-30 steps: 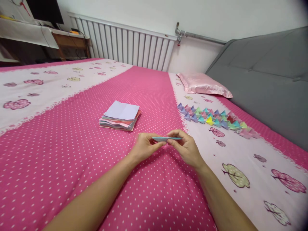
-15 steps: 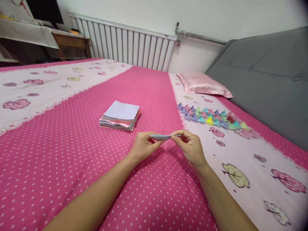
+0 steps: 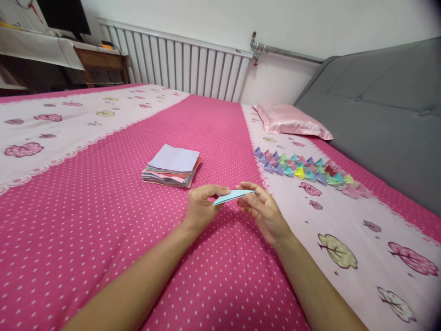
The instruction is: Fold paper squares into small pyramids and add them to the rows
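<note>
A light-blue folded paper (image 3: 230,197) is held above the bedspread, seen nearly edge-on and tilted up to the right. My left hand (image 3: 203,204) pinches its left part, thumb on top and the other fingers underneath. At its right end is my right hand (image 3: 263,209), with the forefinger behind the paper's tip and the thumb in front. Beyond my left hand lies a stack of square paper sheets (image 3: 174,161), a pale lilac one uppermost. To the right stand rows of small folded paper boats (image 3: 299,173) in several colours.
A pink dotted bedspread (image 3: 144,220) with white printed bands covers the bed. A pink pillow (image 3: 291,122) rests against the grey headboard (image 3: 382,105). At the back are a white radiator (image 3: 179,59) and a desk (image 3: 93,57) with a monitor (image 3: 65,16).
The folded paper has turned so its upper blue face shows and its right end sits higher. My right hand's grip on it has shifted, and my left hand has moved slightly left.
</note>
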